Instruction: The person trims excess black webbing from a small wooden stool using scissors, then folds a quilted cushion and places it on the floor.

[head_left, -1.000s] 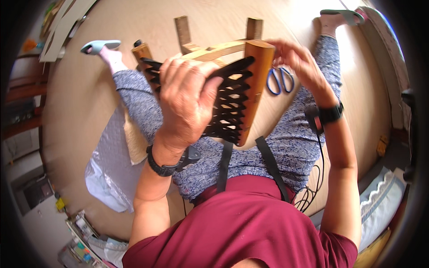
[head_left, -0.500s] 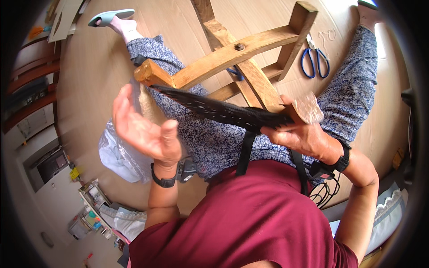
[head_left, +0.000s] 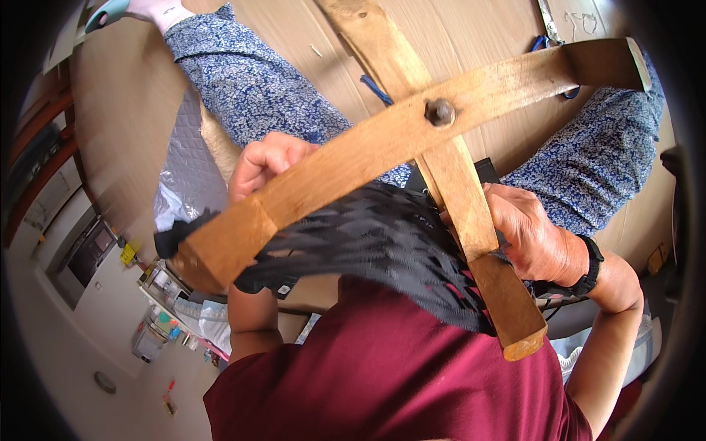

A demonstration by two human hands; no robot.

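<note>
Holding small items, a shelf (head_left: 163, 309) stands at 8 o'clock. A wooden frame (head_left: 375, 147) with black webbing (head_left: 360, 235) tilts across the centre, above the lap. The right hand (head_left: 526, 231), at 3 o'clock, curls its fingers against one bar; the left hand (head_left: 266, 165), at 10, has bent fingers behind another, and I cannot tell whether they pinch it. Half a second ago the left hand was spread, clear of the frame. Scissors (head_left: 540, 42), now partly covered, lie between 1 and 2 o'clock on the wood-look floor (head_left: 493, 29).
</note>
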